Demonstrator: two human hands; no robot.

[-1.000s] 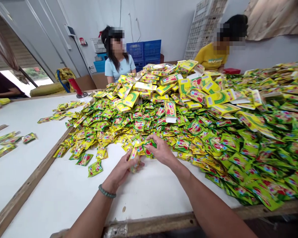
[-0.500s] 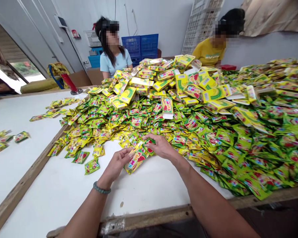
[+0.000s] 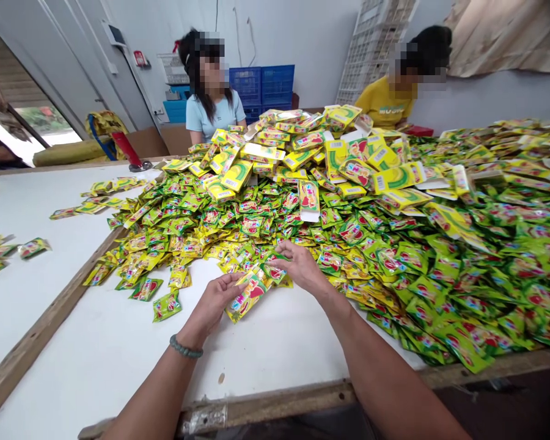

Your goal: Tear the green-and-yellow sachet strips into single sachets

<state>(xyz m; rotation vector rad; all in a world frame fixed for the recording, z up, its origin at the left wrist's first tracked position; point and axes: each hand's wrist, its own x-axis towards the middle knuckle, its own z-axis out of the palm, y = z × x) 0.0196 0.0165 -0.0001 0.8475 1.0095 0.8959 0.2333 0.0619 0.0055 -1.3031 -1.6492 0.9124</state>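
Though touching a glossy yellow-green sachet (image 3: 250, 296), left hand (image 3: 214, 302) and right hand (image 3: 301, 266) grip wide.

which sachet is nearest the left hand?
The diagonal yellow-green sachet strip beside the left hand: it lies on the white tabletop, longer than the single sachets nearby.

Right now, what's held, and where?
A strip of foil sachets lies between the hands: right hand on its far end, left hand at its side. Any grip cannot be told.
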